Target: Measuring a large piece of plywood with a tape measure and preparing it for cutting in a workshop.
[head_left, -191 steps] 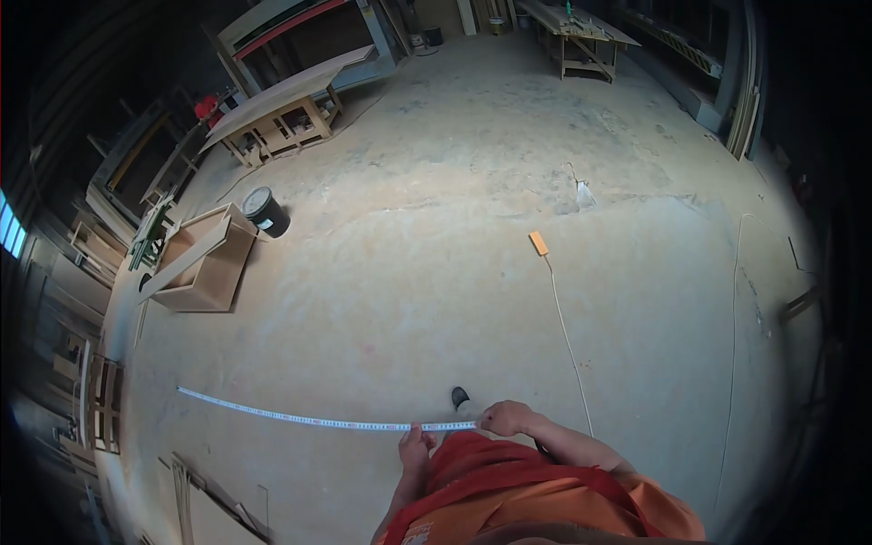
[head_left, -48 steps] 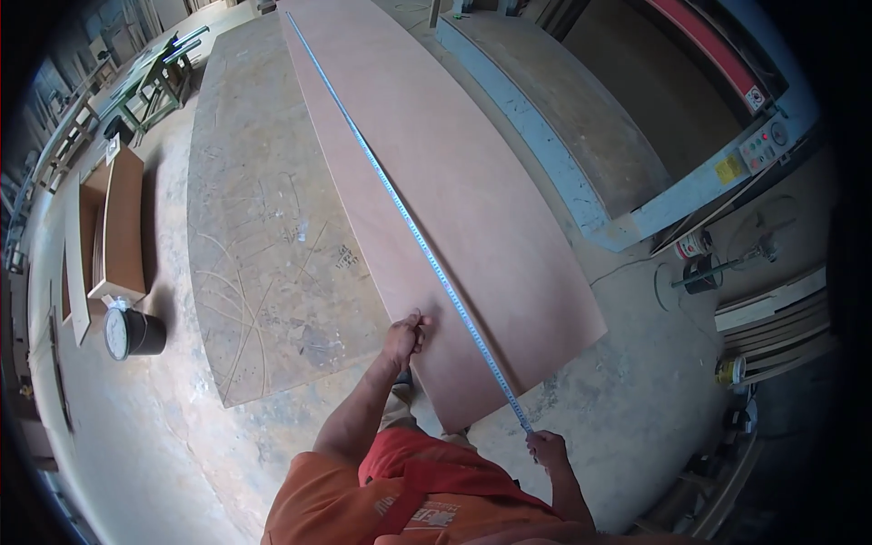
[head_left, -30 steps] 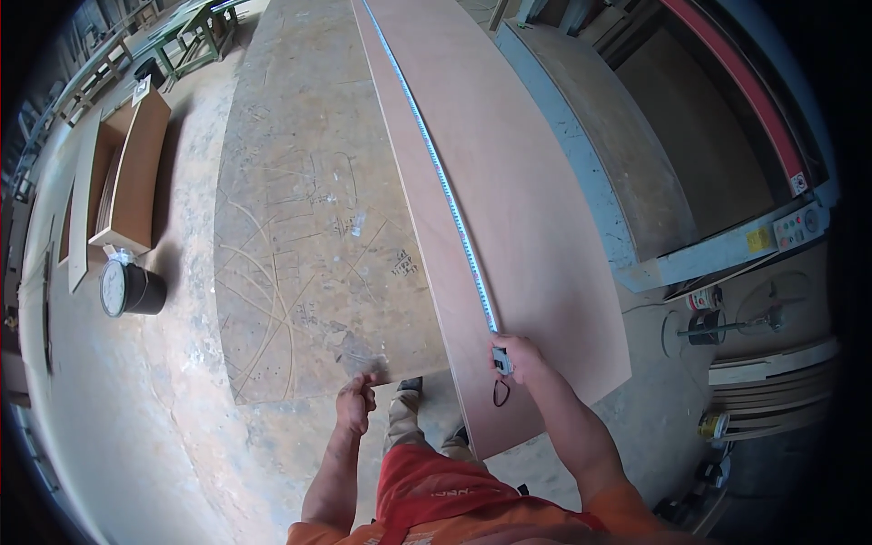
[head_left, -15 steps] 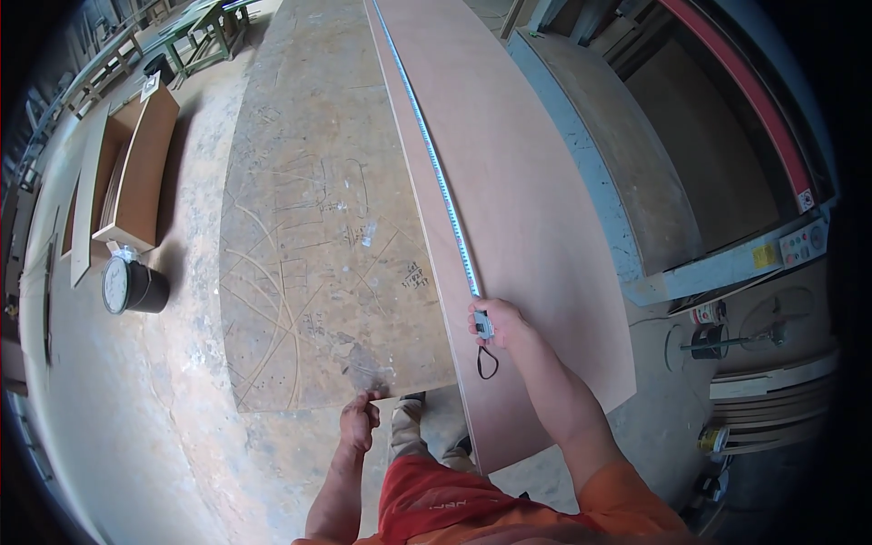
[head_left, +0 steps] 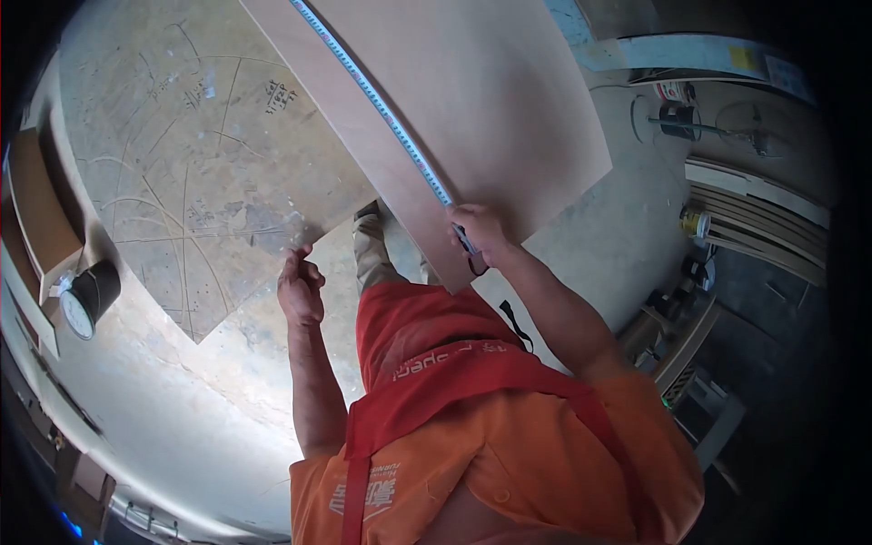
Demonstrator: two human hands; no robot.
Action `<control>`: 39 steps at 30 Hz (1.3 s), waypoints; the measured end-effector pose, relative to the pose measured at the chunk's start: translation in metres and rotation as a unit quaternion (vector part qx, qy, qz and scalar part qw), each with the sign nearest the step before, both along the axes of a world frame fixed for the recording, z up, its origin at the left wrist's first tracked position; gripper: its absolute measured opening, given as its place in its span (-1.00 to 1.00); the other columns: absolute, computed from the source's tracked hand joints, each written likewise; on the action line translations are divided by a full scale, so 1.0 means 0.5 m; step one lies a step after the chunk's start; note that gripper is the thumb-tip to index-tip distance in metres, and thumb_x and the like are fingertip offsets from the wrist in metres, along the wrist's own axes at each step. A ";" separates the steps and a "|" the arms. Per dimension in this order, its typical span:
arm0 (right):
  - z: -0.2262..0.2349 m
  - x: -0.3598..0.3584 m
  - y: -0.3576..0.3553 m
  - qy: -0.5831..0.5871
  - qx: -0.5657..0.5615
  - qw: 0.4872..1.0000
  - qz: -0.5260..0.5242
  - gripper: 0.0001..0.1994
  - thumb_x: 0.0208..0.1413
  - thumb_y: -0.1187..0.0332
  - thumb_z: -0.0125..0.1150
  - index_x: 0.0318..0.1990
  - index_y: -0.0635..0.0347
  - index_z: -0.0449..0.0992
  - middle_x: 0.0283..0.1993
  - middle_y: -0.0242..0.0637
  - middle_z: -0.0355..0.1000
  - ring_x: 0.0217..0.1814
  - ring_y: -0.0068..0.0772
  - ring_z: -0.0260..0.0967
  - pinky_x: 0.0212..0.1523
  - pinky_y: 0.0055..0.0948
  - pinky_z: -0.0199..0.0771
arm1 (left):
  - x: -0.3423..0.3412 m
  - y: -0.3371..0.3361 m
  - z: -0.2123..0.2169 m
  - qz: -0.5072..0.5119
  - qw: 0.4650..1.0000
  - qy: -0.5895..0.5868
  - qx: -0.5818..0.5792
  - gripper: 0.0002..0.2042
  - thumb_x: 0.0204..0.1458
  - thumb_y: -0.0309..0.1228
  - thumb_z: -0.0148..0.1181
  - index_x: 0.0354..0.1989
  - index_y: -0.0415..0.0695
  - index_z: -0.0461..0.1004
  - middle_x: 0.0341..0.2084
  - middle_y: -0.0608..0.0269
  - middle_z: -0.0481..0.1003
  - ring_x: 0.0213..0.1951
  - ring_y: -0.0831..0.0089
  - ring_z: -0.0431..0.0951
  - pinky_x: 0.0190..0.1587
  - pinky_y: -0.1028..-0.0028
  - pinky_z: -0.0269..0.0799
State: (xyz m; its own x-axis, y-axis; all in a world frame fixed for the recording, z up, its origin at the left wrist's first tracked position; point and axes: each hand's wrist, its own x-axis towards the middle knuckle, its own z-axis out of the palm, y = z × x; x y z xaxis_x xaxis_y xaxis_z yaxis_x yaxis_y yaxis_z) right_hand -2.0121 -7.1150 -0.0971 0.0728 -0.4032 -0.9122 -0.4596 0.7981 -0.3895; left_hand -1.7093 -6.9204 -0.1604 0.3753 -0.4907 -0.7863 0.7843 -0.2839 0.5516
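My right hand (head_left: 480, 233) is closed around the case of a tape measure (head_left: 464, 240), with a dark wrist loop below it. Its pale blade (head_left: 380, 106) runs out lengthwise along a pinkish plywood panel (head_left: 490, 100), slanting toward the far left. The hand rests at the panel's near end. Under the panel's left side lies a worn board (head_left: 163, 218) with scratches and pencil marks. My left hand (head_left: 302, 286) is beside that board's near edge, its fingers partly curled and apart. Nothing shows in it.
At the left stand a dark bucket (head_left: 91, 295) with a pale lid and a wooden cabinet box (head_left: 44, 209). On the right are stacked boards (head_left: 758, 218), a yellow-labelled can (head_left: 695, 222) and a blue machine frame (head_left: 672, 54). My feet are close to the panel's near end.
The view has tipped down toward my body and turned, so panel and board sit higher and more slanted. My right hand still grips the tape measure. My left hand's fingers have loosened somewhat.
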 end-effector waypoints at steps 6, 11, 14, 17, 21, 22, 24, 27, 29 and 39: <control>-0.051 -0.284 0.287 0.122 -0.015 0.992 0.006 -0.71 0.30 0.16 0.25 -0.27 0.23 0.63 -0.49 -0.43 0.45 -0.51 -0.62 0.33 -0.55 -0.46 0.29 | -0.044 0.010 -0.006 -0.069 0.997 0.006 0.030 -0.56 0.44 -0.10 -0.03 0.03 -0.29 0.53 -0.67 0.40 0.32 -0.59 0.58 0.22 -0.46 0.52 0.15; -0.089 -0.373 0.357 0.139 -0.043 0.989 0.036 -0.68 0.30 0.15 0.25 -0.26 0.27 0.65 -0.50 -0.44 0.44 -0.51 -0.65 0.30 -0.49 -0.49 0.29 | -0.126 0.037 0.011 -0.110 0.993 -0.011 0.039 -0.54 0.44 -0.09 -0.02 0.06 -0.33 0.51 -0.67 0.40 0.33 -0.58 0.58 0.23 -0.46 0.54 0.16; -0.096 -0.384 0.362 0.121 -0.062 0.990 0.035 -0.67 0.29 0.14 0.24 -0.25 0.28 0.66 -0.50 -0.42 0.45 -0.49 -0.62 0.32 -0.45 -0.48 0.34 | -0.172 0.058 0.033 -0.130 0.990 -0.025 0.049 -0.53 0.44 -0.08 -0.01 0.07 -0.34 0.51 -0.66 0.40 0.33 -0.57 0.58 0.24 -0.45 0.54 0.17; -0.104 -0.392 0.363 0.111 -0.110 0.986 0.060 -0.55 0.27 -0.05 0.17 -0.23 0.22 0.70 -0.45 -0.15 0.58 -0.39 -0.22 0.55 -0.28 -0.24 0.47 | -0.218 0.086 0.062 -0.146 0.986 -0.041 0.063 -0.52 0.43 -0.07 -0.01 0.07 -0.34 0.50 -0.66 0.40 0.33 -0.57 0.58 0.24 -0.44 0.54 0.19; -0.130 -0.407 0.369 0.102 -0.113 0.986 0.061 -0.56 0.27 -0.03 0.18 -0.21 0.21 0.70 -0.45 -0.14 0.58 -0.39 -0.21 0.56 -0.30 -0.23 0.47 | -0.269 0.111 0.086 -0.177 0.981 -0.046 0.062 -0.50 0.43 -0.05 -0.01 0.08 -0.35 0.50 -0.65 0.40 0.34 -0.57 0.57 0.26 -0.44 0.54 0.21; -0.130 -0.407 0.367 0.098 -0.116 0.987 0.057 -0.56 0.27 -0.03 0.18 -0.21 0.21 0.70 -0.45 -0.14 0.58 -0.39 -0.21 0.56 -0.30 -0.23 0.47 | -0.278 0.113 0.091 -0.183 0.980 -0.045 0.064 -0.50 0.42 -0.04 0.01 0.08 -0.34 0.50 -0.65 0.41 0.34 -0.57 0.57 0.27 -0.44 0.54 0.21; -0.124 -0.402 0.360 0.091 -0.114 0.988 0.048 -0.57 0.27 -0.02 0.18 -0.20 0.22 0.70 -0.46 -0.12 0.57 -0.39 -0.19 0.56 -0.31 -0.22 0.47 | -0.291 0.115 0.096 -0.196 0.977 -0.041 0.068 -0.50 0.41 -0.03 0.03 0.09 -0.32 0.50 -0.64 0.42 0.36 -0.57 0.56 0.29 -0.44 0.53 0.22; -0.107 -0.392 0.347 0.087 -0.117 0.988 0.057 -0.57 0.27 -0.02 0.19 -0.19 0.22 0.69 -0.47 -0.11 0.57 -0.39 -0.17 0.56 -0.32 -0.21 0.47 | -0.294 0.117 0.097 -0.204 0.976 -0.049 0.060 -0.51 0.41 -0.04 0.03 0.09 -0.33 0.50 -0.65 0.41 0.35 -0.58 0.56 0.29 -0.45 0.53 0.22; -0.082 -0.382 0.332 0.095 -0.124 0.984 0.084 -0.56 0.27 -0.02 0.19 -0.19 0.24 0.69 -0.47 -0.11 0.56 -0.40 -0.16 0.56 -0.32 -0.21 0.47 | -0.293 0.103 0.108 -0.208 0.975 -0.064 0.048 -0.51 0.41 -0.04 0.02 0.09 -0.33 0.50 -0.65 0.41 0.35 -0.58 0.56 0.29 -0.45 0.53 0.22; -0.003 -0.202 0.238 -0.093 -0.170 0.980 0.037 -0.70 0.32 0.18 0.18 -0.32 0.22 0.64 -0.53 -0.37 0.50 -0.52 -0.59 0.39 -0.50 -0.45 0.35 | -0.264 0.044 0.132 -0.293 0.946 -0.126 0.050 -0.44 0.43 -0.01 -0.10 0.06 -0.37 0.54 -0.69 0.32 0.35 -0.61 0.54 0.29 -0.49 0.50 0.17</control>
